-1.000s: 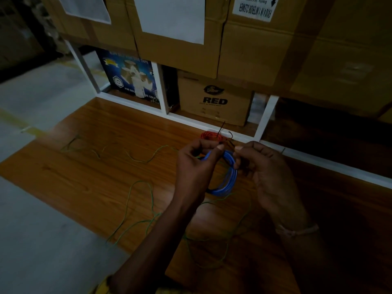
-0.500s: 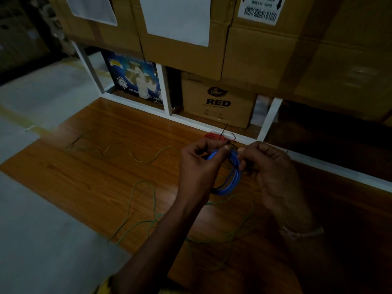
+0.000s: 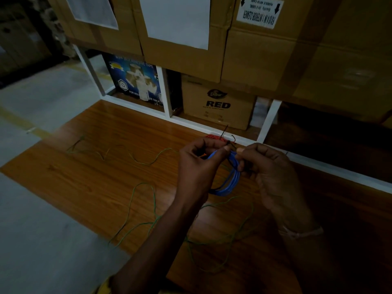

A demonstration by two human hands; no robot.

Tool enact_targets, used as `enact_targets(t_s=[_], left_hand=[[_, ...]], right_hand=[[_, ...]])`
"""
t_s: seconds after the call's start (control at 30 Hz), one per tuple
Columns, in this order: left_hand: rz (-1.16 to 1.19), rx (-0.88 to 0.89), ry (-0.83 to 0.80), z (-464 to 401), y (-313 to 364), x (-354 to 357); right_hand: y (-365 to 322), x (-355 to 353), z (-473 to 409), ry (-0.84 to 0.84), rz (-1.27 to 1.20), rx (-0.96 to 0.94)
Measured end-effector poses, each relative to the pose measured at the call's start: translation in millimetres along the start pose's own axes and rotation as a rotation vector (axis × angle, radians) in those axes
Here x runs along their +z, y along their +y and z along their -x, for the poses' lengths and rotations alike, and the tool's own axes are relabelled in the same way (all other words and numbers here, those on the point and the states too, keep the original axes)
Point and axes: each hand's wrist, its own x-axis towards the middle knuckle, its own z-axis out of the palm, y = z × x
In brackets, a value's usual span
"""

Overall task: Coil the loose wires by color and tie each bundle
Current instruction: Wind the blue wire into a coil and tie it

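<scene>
A coiled blue wire bundle [image 3: 230, 181] hangs between my hands above the wooden board [image 3: 95, 177]. My left hand [image 3: 197, 166] pinches its top left side and my right hand [image 3: 269, 172] pinches its top right. A thin dark tie [image 3: 231, 145] is wrapped over the coil's top, its ends sticking up between my thumbs. A red coil [image 3: 214, 137] lies just behind my hands near the white frame. Loose green wire [image 3: 144, 206] sprawls over the board to the left and below my arms.
A white shelf frame [image 3: 269, 119] runs along the board's far edge, holding a blue printed box [image 3: 135, 81] and a carton marked RED [image 3: 218, 102]. Large cardboard cartons [image 3: 265, 52] are stacked above. Grey floor [image 3: 42, 240] lies to the left.
Both hands keep the blue coil in the same place, fingers shifting slightly at the dark tie. The camera has tilted a little, so the scene sits lower in view.
</scene>
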Motion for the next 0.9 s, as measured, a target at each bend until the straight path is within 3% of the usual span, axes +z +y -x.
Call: enact_targets(t_s=[0.27,0.9], left_hand=[[-0.037,0.032,0.012,2.6,-3.3,1.1],[-0.146,0.117,-0.091,2.4,-5.4,2.2]], right_hand=[[-0.6,0.5,0.2,0.007,-0.025,0.023],[-1.3,-10.4,-3.7,-0.076,-0.244,0.272]])
